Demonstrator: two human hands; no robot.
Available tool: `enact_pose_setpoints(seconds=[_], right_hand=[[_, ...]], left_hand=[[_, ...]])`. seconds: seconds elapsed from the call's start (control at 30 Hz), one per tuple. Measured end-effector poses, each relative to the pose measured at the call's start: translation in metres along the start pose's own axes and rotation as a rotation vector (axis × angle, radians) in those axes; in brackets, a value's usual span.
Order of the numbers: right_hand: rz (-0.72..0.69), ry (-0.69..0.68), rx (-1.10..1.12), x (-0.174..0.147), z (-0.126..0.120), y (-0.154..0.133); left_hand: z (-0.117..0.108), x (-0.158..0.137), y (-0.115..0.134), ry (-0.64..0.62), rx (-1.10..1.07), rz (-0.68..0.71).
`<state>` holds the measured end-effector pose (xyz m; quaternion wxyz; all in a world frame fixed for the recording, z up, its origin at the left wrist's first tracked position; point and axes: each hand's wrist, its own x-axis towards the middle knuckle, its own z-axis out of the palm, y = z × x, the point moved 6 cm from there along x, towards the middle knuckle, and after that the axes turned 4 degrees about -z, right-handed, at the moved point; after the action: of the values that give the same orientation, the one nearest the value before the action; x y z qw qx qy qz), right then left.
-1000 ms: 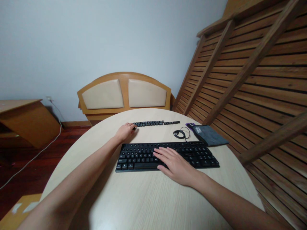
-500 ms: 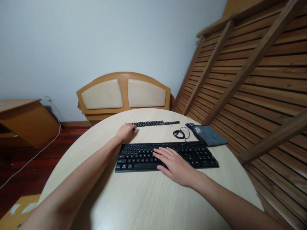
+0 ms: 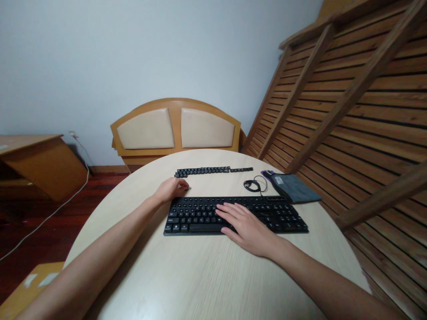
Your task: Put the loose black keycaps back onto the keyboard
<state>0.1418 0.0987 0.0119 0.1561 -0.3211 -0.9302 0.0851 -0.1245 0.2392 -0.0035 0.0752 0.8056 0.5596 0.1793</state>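
A black keyboard lies across the round table in front of me. My right hand rests palm down over its middle, fingers stretched out on the keys. Just beyond the keyboard's back left corner is my left hand, low over the tabletop. Its fingers are curled together at the tips, and what they hold, if anything, is too small to make out. Behind that hand, loose black keycaps lie in rows, with a short strip of keycaps at their right end.
A coiled black cable lies behind the keyboard. Beside it is a grey cloth pouch with purple at one corner. The round table has a headboard behind it and a slatted wooden frame leaning at the right.
My left hand has drawn back from the keycap rows toward the keyboard, uncovering their left end. My right hand stays on the keyboard. The whole view has shifted slightly.
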Motion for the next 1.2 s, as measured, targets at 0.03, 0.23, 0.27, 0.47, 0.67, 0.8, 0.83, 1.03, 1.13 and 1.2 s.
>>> enact_pose_setpoints(seconds=[0.03, 0.23, 0.27, 0.47, 0.67, 0.8, 0.83, 1.03, 1.13, 1.2], right_hand=[[-0.001, 0.002, 0.002, 0.0, 0.0, 0.0], [-0.005, 0.006, 0.006, -0.001, 0.0, 0.0], [-0.005, 0.006, 0.005, -0.001, 0.0, 0.0], [0.0, -0.014, -0.022, -0.001, 0.0, 0.0], [-0.009, -0.013, -0.022, 0.0, -0.001, 0.0], [-0.007, -0.002, -0.018, -0.001, -0.001, 0.0], [-0.007, -0.002, -0.017, -0.001, -0.001, 0.0], [-0.008, -0.007, -0.023, -0.001, -0.001, 0.0], [-0.006, -0.014, -0.024, -0.001, 0.0, 0.001], [-0.006, -0.016, -0.024, -0.001, 0.0, 0.001]], left_hand=[[0.0, -0.002, -0.001, -0.01, -0.019, -0.003], [0.0, -0.011, -0.007, -0.018, -0.108, -0.057], [-0.001, -0.012, -0.009, -0.011, -0.118, -0.07], [-0.016, -0.024, 0.004, 0.01, -0.239, -0.059], [-0.022, -0.051, 0.052, -0.199, -0.456, 0.088], [-0.019, -0.061, 0.069, -0.302, -0.472, 0.139], [-0.018, -0.061, 0.069, -0.313, -0.468, 0.139], [-0.013, -0.059, 0.062, -0.35, -0.464, 0.124], [-0.015, -0.059, 0.064, -0.317, -0.454, 0.159], [-0.016, -0.059, 0.066, -0.31, -0.445, 0.158]])
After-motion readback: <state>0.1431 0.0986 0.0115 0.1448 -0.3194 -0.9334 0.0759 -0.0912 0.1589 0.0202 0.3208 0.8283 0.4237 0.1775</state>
